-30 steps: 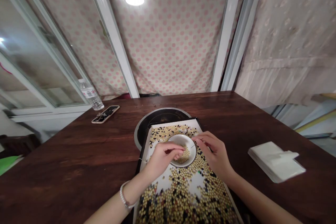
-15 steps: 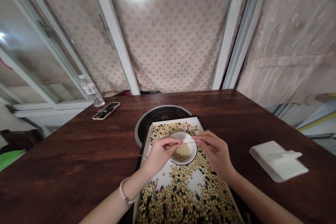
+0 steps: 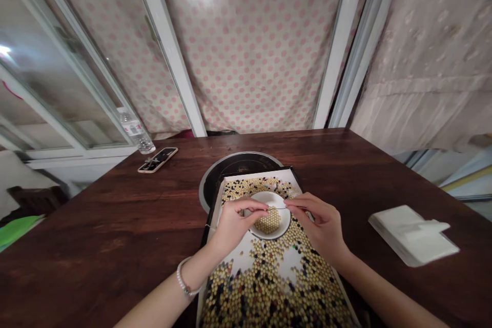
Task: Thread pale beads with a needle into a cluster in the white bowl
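A thin dark strand, thread or wire, runs nearly level between my two hands above a white bowl. My left hand pinches its left end between thumb and fingers. At the other end, the fingertips of my right hand are closed on it. Pale yellow round beads fill the bottom of the bowl. The bowl sits in a shallow white-lined tray, among many loose yellow and dark beads. Whether a bead is on the strand at my fingertips is too small to tell.
Under the tray's far end is a round black plate set in the dark wooden table. A tissue pack lies at the right. A phone and a water bottle are at the far left, with something green at the left edge.
My right hand has shifted slightly right, and the strand is now closer to level. Both hands keep their pinch. The whole view has shifted a little.
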A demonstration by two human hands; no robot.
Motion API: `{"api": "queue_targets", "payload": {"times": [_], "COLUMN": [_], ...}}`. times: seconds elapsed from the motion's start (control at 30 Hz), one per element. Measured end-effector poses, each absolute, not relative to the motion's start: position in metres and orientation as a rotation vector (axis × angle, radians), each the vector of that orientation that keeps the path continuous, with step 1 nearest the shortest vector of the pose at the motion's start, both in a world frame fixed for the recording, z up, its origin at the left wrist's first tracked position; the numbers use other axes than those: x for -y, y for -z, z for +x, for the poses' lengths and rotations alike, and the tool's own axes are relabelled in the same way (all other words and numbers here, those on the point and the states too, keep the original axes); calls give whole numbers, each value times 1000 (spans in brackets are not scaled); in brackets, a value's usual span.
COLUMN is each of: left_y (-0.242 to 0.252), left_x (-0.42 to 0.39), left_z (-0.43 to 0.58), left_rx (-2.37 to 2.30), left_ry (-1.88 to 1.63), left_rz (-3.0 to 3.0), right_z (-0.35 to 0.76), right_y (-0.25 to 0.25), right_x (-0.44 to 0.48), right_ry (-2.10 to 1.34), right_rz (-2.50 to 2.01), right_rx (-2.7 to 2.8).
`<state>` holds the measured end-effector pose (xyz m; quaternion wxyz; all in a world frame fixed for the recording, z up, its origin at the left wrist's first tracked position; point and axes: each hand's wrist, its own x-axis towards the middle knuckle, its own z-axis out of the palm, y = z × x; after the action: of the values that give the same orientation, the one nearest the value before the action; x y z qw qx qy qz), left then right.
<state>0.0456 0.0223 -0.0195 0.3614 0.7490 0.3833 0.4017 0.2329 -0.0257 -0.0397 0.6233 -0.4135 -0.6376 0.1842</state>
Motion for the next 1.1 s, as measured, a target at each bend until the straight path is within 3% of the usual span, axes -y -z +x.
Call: {"api": "queue_targets", "payload": {"times": [1.1], "left_y": [19], "left_x": [-21], "left_z": [47], "left_rx": [-949], "left_ry": [-1027], "left_rz": [1652], "right_z": [233], "right_y": [36], "right_x": [30], "right_ry": [-353], "right_rz": [-869], "right_rx": [1467]}}
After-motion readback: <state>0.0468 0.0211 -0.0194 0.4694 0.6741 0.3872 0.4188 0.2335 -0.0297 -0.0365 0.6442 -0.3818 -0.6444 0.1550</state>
